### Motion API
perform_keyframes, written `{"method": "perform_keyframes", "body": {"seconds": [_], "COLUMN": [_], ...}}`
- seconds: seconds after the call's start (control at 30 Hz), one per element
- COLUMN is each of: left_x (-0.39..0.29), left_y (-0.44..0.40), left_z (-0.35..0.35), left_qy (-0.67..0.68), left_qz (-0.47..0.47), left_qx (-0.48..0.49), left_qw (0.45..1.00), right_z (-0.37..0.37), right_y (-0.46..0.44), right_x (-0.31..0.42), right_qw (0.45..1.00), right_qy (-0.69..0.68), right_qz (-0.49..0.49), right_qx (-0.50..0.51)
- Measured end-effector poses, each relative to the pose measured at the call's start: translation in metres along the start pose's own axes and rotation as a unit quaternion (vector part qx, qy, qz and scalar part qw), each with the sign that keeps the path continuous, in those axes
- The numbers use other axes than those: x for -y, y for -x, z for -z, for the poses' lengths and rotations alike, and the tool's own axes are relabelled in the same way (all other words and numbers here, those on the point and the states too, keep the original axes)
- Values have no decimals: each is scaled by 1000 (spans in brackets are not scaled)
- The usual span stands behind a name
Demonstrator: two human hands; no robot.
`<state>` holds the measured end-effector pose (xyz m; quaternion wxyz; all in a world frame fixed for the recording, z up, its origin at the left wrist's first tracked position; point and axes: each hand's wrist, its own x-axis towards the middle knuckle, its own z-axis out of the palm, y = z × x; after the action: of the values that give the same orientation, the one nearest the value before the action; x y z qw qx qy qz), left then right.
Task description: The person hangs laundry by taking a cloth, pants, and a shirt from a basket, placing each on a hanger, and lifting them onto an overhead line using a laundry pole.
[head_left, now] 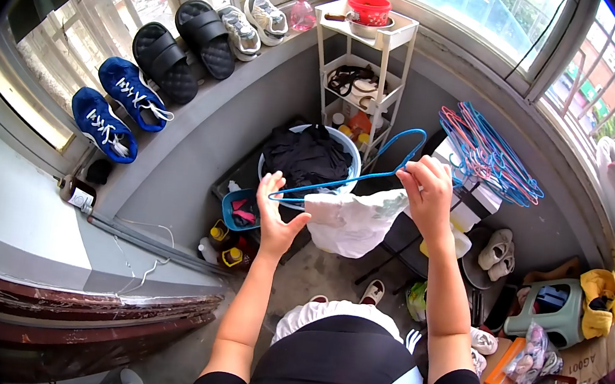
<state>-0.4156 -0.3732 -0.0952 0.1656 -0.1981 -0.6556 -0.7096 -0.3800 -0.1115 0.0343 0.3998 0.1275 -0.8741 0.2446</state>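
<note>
- Well, the right hand (427, 190) is gripping a blue plastic hanger (339, 182) near its neck, thumb pinched against fingers; the left hand (278, 215) is standing open, thumb spread wide, its fingers apparently touching the hanger's far end.
- The hanger's long axis is running slantwise from the left fingers up to the right hand; its hook is curving away from the person, above the right fingers.
- A white cloth item (353, 224) is hanging between the two hands, on the near side of the hanger; its upper right corner is meeting the right hand, which is sitting closer to it, while its left edge is lying just beside the left thumb; whether the hanger is passing inside the cloth, I cannot tell.
- Beyond the hanger, a pale blue basin (357, 163) is holding a heap of black clothes (308, 154); near it, a small blue tub (227, 209) is holding something pink (245, 217).
- Behind, a white shelf rack (397, 38) is carrying a red pot (368, 11) on top and dark straps (351, 79) in its middle tier; to the right, a pile of pink and blue hangers (493, 156) is resting over a white box (477, 200).
</note>
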Motion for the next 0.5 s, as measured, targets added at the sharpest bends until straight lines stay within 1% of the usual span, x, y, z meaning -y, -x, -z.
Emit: {"method": "perform_keyframes", "body": {"seconds": [0.03, 0.1, 0.17, 0.2, 0.3, 0.4, 0.5], "left_x": [10, 24, 34, 25, 38, 35, 34], "left_y": [2, 11, 14, 13, 25, 40, 57], "left_z": [-4, -17, -22, -28, -25, -13, -2], "left_qy": [-19, -39, -44, -32, -49, -73, 17], "left_qz": [-16, 49, 174, 167, 191, 292, 314], "left_qx": [52, 107, 145, 118, 139, 207, 204], "left_qw": [998, 992, 973, 978, 970, 931, 927], "right_z": [3, 4, 5, 6, 10, 10, 11], "right_y": [-4, -10, -17, -21, -31, -38, -42], "right_x": [1, -1, 1, 3, 5, 0, -1], "right_qw": [1000, 999, 997, 997, 995, 993, 988], "right_qy": [-3, -33, -44, -33, 4, 39, 61], "right_qz": [-6, -24, -56, -66, -83, -83, -112], "right_qx": [1, -8, -16, -28, -60, -79, -88]}}
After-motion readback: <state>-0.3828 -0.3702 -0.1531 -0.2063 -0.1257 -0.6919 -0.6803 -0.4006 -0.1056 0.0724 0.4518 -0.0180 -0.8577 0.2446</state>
